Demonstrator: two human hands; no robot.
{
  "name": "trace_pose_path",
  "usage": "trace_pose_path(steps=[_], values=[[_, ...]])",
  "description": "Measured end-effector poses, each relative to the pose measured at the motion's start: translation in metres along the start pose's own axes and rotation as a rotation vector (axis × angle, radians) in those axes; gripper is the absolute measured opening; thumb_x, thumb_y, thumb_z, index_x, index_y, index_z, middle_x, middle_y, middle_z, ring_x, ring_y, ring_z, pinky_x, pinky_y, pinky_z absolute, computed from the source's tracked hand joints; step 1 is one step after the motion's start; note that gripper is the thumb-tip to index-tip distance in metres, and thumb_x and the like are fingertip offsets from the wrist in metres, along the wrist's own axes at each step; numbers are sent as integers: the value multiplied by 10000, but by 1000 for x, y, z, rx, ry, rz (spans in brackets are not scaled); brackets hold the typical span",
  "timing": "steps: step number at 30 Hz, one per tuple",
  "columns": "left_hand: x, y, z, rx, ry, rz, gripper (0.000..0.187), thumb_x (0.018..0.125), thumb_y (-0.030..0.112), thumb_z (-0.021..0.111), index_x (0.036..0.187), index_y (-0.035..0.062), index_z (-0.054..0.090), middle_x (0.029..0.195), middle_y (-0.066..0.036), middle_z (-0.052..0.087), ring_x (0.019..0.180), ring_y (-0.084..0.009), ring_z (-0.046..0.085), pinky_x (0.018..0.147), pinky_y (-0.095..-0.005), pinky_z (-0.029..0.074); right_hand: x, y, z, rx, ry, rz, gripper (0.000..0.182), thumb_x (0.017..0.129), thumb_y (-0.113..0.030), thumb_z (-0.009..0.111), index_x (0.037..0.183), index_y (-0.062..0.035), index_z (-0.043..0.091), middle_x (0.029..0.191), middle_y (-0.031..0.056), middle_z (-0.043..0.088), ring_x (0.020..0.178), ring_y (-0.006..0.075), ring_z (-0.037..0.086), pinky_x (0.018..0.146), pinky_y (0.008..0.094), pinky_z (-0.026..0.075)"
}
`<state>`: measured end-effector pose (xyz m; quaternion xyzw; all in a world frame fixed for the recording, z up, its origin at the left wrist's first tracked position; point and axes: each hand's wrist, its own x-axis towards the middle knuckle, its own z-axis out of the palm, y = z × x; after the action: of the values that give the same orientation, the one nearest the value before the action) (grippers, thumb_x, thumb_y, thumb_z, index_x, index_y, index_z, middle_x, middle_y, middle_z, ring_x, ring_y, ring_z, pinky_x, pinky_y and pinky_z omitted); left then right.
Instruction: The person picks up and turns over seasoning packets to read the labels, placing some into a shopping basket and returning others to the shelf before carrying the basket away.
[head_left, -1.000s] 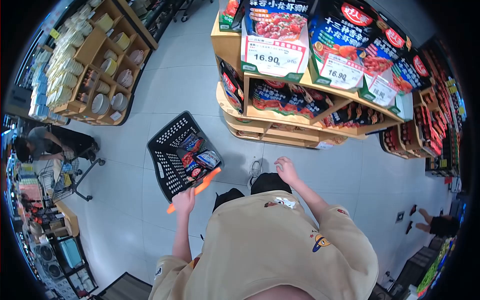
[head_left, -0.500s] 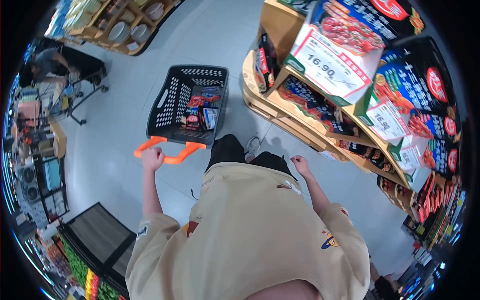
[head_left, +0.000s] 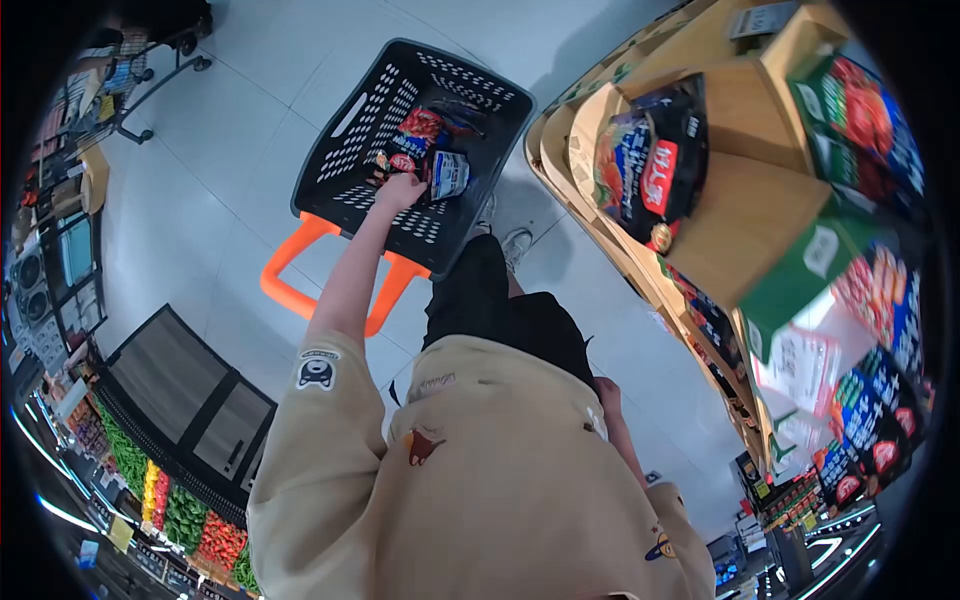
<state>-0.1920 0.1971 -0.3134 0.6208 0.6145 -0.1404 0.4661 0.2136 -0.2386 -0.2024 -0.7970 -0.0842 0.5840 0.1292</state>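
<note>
A dark grey basket (head_left: 345, 190) with an orange handle (head_left: 290, 290) stands on the floor ahead, holding several packets. Inside it, my left hand (head_left: 402, 190) reaches down, its fingers curled at a black and red packet (head_left: 398, 163), beside a white and blue packet (head_left: 450, 175). Whether the fingers grip anything is too small to tell. My right hand (head_left: 608, 392) hangs by my right hip, partly behind my clothing, with its fingers not clear.
A wooden shelf (head_left: 740, 150) with black packets (head_left: 655, 165) curves along the right. Vegetables (head_left: 185, 520) and a black stand (head_left: 190, 390) are at the lower left. A cart (head_left: 150, 100) is at the upper left.
My left hand has let go of the orange handle and moved forward into the basket. My right hand has drawn back to my hip. The basket appears turned and higher in view.
</note>
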Motion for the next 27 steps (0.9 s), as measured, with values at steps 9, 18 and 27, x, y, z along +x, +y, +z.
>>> trace_pose_path(steps=[9, 18, 27], values=[[130, -50, 67, 129, -106, -453, 511, 701, 471, 515, 1012, 68, 555, 1061, -124, 535, 982, -254, 515, 795, -373, 420, -50, -10, 27, 28, 110, 244, 213, 826, -162, 454, 891, 5, 567, 804, 56, 582, 727, 102, 531, 641, 225, 422], [176, -92, 118, 197, 30, -620, 515, 667, 525, 555, 906, 71, 597, 896, -116, 594, 843, -247, 579, 681, -364, 463, -85, -18, 23, -437, 129, 406, 224, 778, -137, 489, 909, 26, 569, 806, 103, 603, 773, 134, 557, 699, 251, 421], [190, -125, 141, 235, 9, -424, 331, 780, 365, 457, 835, 78, 612, 848, -107, 605, 794, -252, 589, 663, -374, 463, -96, 7, 4, -395, 142, 405, 198, 792, -97, 477, 904, 37, 569, 790, 61, 591, 759, 113, 541, 701, 225, 410]])
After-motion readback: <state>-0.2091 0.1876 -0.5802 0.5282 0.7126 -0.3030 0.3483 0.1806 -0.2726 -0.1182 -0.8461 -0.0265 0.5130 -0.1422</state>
